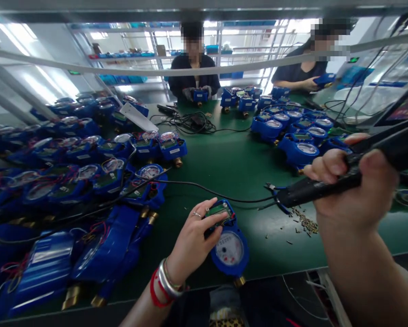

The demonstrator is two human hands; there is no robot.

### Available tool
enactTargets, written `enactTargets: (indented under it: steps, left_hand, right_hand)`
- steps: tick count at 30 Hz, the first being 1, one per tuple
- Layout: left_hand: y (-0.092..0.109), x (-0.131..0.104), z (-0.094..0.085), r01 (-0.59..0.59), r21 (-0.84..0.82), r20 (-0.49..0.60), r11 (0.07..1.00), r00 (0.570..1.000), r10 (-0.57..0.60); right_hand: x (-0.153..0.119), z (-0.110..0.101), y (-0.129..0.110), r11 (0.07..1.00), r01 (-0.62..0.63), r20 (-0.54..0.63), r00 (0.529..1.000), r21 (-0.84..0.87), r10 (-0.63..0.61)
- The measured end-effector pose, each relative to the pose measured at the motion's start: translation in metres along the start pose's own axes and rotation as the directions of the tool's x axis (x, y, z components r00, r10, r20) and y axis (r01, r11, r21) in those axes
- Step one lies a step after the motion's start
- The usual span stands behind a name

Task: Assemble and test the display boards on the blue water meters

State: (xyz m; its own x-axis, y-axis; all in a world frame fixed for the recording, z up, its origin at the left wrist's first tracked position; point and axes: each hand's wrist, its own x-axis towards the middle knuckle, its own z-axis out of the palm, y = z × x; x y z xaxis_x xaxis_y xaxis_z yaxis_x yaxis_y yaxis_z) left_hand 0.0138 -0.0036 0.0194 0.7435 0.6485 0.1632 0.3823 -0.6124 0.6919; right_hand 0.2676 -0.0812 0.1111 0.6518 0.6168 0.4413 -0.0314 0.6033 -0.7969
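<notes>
A blue water meter (229, 250) with a round white dial lies on the green table just in front of me. Its upper housing is uncovered and shows a green circuit board (218, 210) with red wires. My left hand (199, 234) is closed about this housing, its fingers pressed on the board and the thumb near the dial. Raised at the right, my right hand (354, 181) wraps round a black corded electric screwdriver (313, 190). The screwdriver's cord leaves its near end, while its tip is out of view. Small brass-coloured screws (306, 221) lie loose below it.
Rows of blue meters (102, 177) fill the left side, and more meters (302, 131) stand at the back right. Cutters (275, 193) lie near the screws. A black cord (204, 188) crosses the table. Two people (194, 75) handle meters opposite. A pale bar (204, 71) spans overhead.
</notes>
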Motion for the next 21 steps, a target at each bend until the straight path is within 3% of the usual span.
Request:
enactTargets:
  steps: [8,21]
  left_hand:
    - [0.001,-0.001,0.002,-0.012,-0.02,-0.069,1.0,0.998,0.01]
    - [-0.011,-0.003,0.01,-0.092,-0.029,-0.115,0.995,0.989,0.088]
  right_hand:
    - [-0.022,0.061,-0.002,0.99,-0.088,0.072,0.994,0.109,0.08]
    - [-0.03,0.076,0.017,0.983,-0.159,0.143,0.979,0.087,0.145]
